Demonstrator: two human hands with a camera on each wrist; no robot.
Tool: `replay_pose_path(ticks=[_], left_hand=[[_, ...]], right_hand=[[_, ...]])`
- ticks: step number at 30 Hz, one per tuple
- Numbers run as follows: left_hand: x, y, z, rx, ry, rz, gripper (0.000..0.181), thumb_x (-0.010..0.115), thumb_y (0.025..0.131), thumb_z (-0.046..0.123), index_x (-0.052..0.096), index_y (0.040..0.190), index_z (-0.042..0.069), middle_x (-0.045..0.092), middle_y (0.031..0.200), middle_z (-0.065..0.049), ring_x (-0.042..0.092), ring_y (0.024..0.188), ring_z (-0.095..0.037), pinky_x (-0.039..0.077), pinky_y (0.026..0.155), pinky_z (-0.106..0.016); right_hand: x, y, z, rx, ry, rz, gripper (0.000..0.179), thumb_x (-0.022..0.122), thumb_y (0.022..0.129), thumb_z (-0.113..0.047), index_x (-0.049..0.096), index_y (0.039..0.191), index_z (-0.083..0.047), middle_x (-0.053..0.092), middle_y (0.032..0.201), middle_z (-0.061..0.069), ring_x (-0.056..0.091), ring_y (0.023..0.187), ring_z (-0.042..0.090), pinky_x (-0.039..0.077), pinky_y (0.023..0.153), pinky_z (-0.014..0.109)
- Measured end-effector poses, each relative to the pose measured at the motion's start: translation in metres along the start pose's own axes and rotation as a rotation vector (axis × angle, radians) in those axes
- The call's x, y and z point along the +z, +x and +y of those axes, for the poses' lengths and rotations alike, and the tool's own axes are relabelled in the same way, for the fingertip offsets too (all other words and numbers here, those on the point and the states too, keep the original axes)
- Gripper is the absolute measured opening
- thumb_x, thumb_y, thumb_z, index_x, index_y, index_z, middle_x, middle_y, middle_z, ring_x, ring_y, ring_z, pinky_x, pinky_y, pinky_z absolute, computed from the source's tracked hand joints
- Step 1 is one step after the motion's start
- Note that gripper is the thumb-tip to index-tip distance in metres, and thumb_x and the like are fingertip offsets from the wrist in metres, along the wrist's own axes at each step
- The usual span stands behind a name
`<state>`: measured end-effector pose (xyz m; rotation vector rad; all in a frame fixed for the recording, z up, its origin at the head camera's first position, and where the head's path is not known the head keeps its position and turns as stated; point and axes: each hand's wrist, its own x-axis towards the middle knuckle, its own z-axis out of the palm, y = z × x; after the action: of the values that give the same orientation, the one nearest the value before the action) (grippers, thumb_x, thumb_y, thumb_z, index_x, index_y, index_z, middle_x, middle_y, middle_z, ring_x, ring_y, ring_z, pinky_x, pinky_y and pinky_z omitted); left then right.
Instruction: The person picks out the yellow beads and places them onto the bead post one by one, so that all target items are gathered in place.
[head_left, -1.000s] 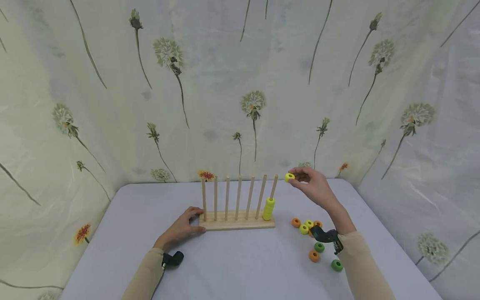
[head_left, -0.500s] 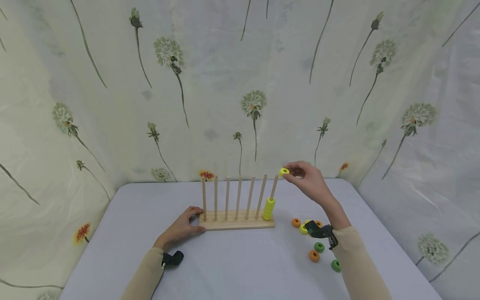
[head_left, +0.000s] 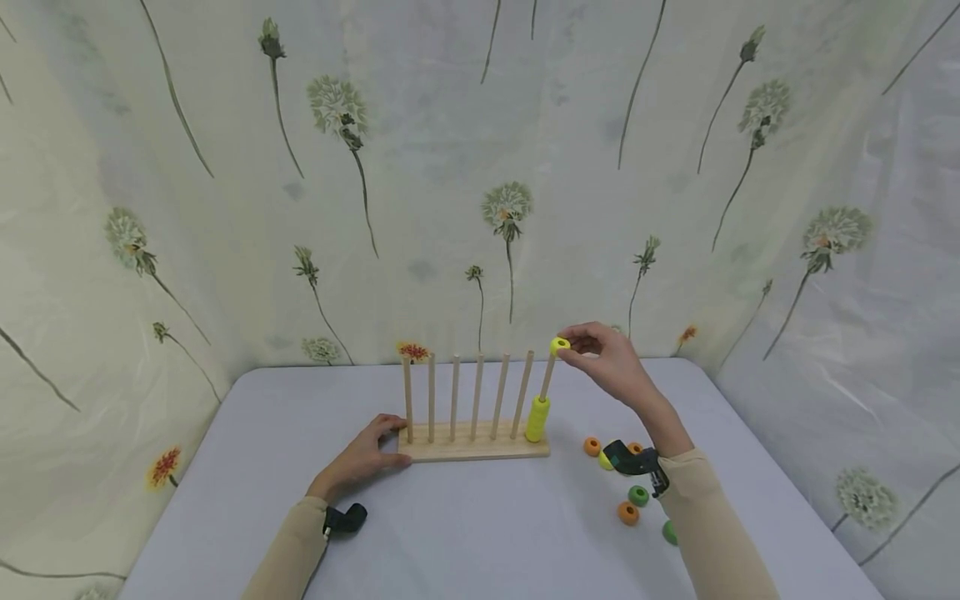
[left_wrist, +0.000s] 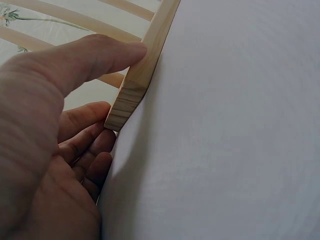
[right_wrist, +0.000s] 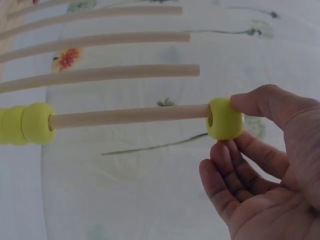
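A wooden peg stand (head_left: 480, 451) with a row of upright pegs stands on the white-covered table. Its left end is held by my left hand (head_left: 363, 452); in the left wrist view the thumb lies on the base (left_wrist: 152, 47) and fingertips meet its end. My right hand (head_left: 617, 372) pinches a yellow bead (right_wrist: 229, 119) between thumb and fingers. In the right wrist view the bead's hole is at the tip of the rightmost peg (right_wrist: 130, 116). Lower on that peg sits a stack of yellow beads (head_left: 537, 420). The other pegs carry no beads.
Right of the stand lie loose beads: orange ones (head_left: 628, 512), green ones (head_left: 638, 496) and a yellow one (head_left: 606, 460), partly hidden by the right wrist's camera (head_left: 632, 459). A flower-printed curtain (head_left: 420, 167) hangs behind and beside the table.
My right hand has carried the yellow bead leftward from beside the rightmost peg to its tip. My left hand and the stand have stayed in place.
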<state>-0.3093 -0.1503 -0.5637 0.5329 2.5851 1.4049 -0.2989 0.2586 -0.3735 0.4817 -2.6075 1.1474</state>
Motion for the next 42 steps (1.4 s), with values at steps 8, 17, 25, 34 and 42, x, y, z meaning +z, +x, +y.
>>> replay_pose_path(ticks=[8,17,25,34,42], left_hand=[[0.000,-0.001,-0.002,0.000,-0.001,-0.003,0.067,0.082,0.076,0.031,0.054,0.133,0.011,0.047,0.138,-0.007,0.040,0.134,-0.031,0.030,0.112,-0.055],[0.001,-0.002,-0.002,0.004,0.015,0.002,0.067,0.082,0.076,0.032,0.054,0.133,0.011,0.047,0.137,-0.006,0.041,0.134,-0.030,0.030,0.112,-0.054],[0.001,0.000,-0.001,0.002,0.015,0.002,0.067,0.082,0.076,0.032,0.054,0.133,0.011,0.046,0.139,-0.006,0.039,0.135,-0.031,0.030,0.113,-0.054],[0.000,0.001,0.000,-0.003,0.005,0.001,0.067,0.082,0.076,0.032,0.054,0.134,0.012,0.046,0.139,-0.006,0.039,0.136,-0.031,0.030,0.113,-0.054],[-0.001,0.000,0.000,0.002,0.010,-0.004,0.068,0.082,0.076,0.033,0.054,0.133,0.011,0.047,0.138,-0.006,0.039,0.135,-0.031,0.030,0.113,-0.054]], right_hand=[[0.002,0.000,-0.003,-0.012,0.012,-0.030,0.036,0.070,0.089,-0.033,0.063,0.117,-0.012,0.065,0.109,0.004,0.062,0.094,0.017,0.053,0.082,0.026],[0.007,-0.001,0.000,-0.003,0.005,-0.046,0.035,0.070,0.088,-0.033,0.063,0.116,-0.013,0.065,0.108,0.003,0.062,0.092,0.016,0.054,0.082,0.031],[0.009,-0.001,0.004,-0.013,0.004,-0.049,0.033,0.070,0.089,-0.031,0.063,0.115,-0.012,0.065,0.107,0.004,0.062,0.091,0.016,0.054,0.081,0.029],[0.011,-0.001,0.005,0.003,-0.007,-0.044,0.033,0.070,0.089,-0.031,0.064,0.114,-0.011,0.066,0.105,0.004,0.062,0.090,0.017,0.054,0.080,0.031],[0.014,-0.003,0.007,0.018,-0.028,-0.049,0.031,0.069,0.089,-0.031,0.064,0.114,-0.013,0.067,0.104,0.002,0.063,0.090,0.016,0.054,0.079,0.033]])
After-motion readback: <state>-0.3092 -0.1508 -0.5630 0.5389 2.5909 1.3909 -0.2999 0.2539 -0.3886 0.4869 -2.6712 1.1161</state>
